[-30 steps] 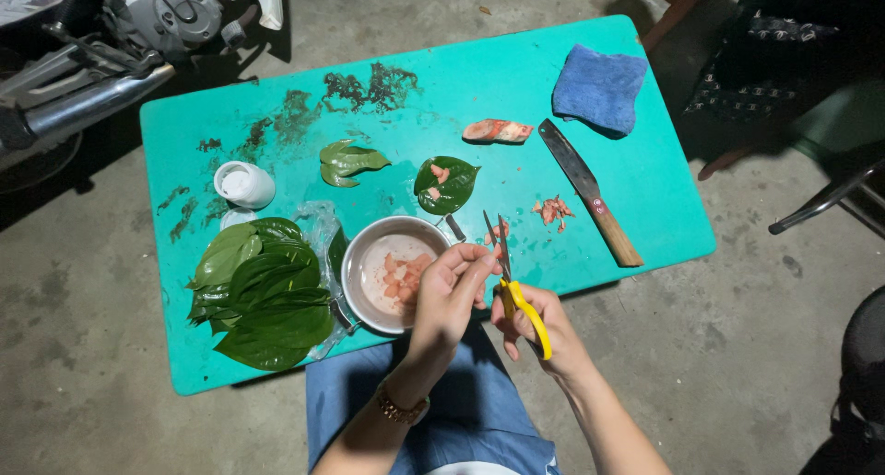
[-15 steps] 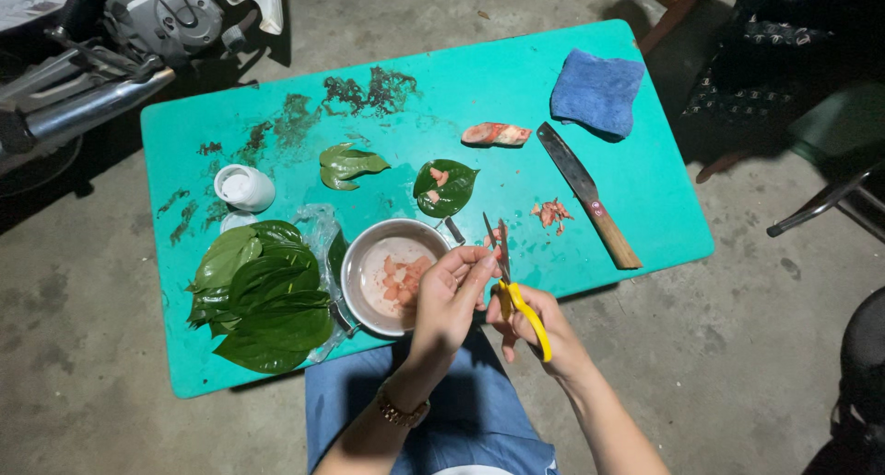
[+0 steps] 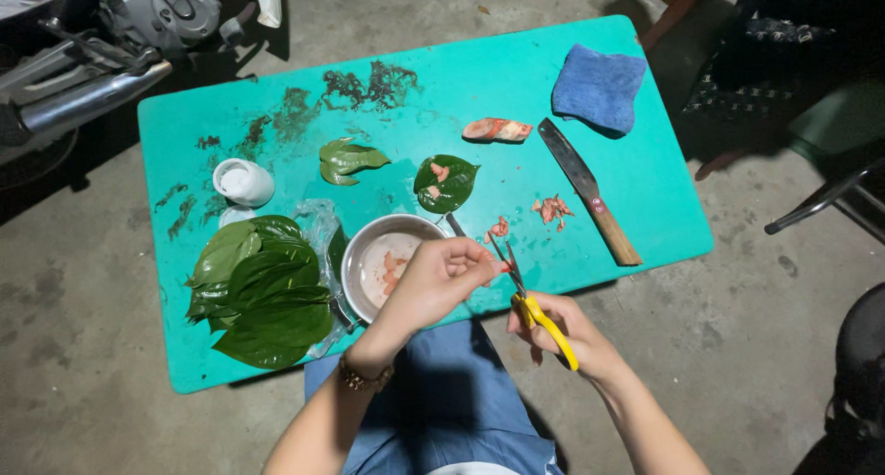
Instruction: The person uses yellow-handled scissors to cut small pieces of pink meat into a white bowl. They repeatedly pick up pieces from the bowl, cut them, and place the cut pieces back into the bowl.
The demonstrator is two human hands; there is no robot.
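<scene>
Two hands over the table edge, right hand [image 3: 553, 332] grip grasping yellow scissors [image 3: 533, 300]; left hand [image 3: 441, 277] pinching a pink piece [image 3: 505, 266] at the blades

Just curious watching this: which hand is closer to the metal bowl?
Left. The left hand hovers at the metal bowl's right rim; the right hand is farther right with the scissors.

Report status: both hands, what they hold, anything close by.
Right hand grips yellow scissors. Left hand pinches a small pink piece at the blades. Metal bowl right beside.
</scene>
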